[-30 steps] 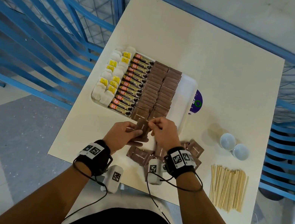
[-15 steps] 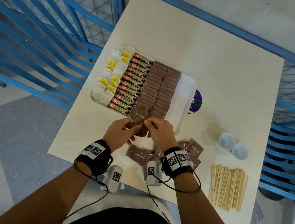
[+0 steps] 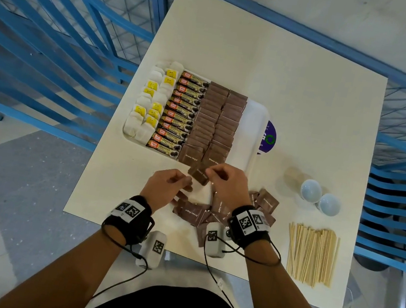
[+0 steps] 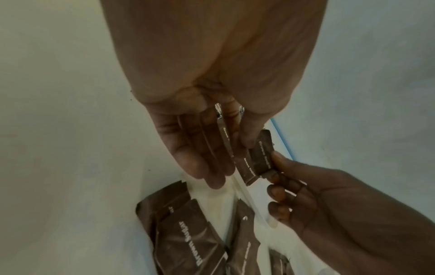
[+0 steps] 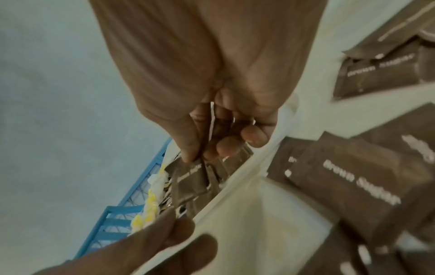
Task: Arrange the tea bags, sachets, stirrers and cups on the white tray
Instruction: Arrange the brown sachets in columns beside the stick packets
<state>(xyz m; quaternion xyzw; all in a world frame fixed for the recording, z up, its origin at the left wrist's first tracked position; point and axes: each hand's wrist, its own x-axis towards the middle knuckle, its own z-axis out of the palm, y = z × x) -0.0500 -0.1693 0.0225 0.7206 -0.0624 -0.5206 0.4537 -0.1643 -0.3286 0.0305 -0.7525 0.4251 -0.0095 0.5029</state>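
Observation:
The white tray (image 3: 254, 125) holds tea bags (image 3: 148, 106) at its left, then granule sticks (image 3: 181, 114), then two columns of brown sugar sachets (image 3: 215, 123); its right strip is bare. At the tray's near edge both hands share a small bunch of brown sugar sachets (image 3: 199, 175). My left hand (image 3: 186, 182) pinches them between thumb and fingers (image 4: 200, 158). My right hand (image 3: 210, 175) pinches one sachet (image 5: 188, 179) at its end. Loose sachets (image 3: 191, 213) lie under my wrists. Two pale cups (image 3: 310, 190) and wooden stirrers (image 3: 311, 254) lie to the right.
A purple round sticker (image 3: 269, 138) shows beside the tray's right rim. Blue metal railings (image 3: 52, 46) border the table on the left, back and right. More loose sachets (image 3: 267, 200) lie right of my right hand. The table's near edge (image 3: 154, 239) runs under my wrists.
Both hands stay at the tray's near edge with the sachets. They moved slightly toward the tray, then eased back a little.

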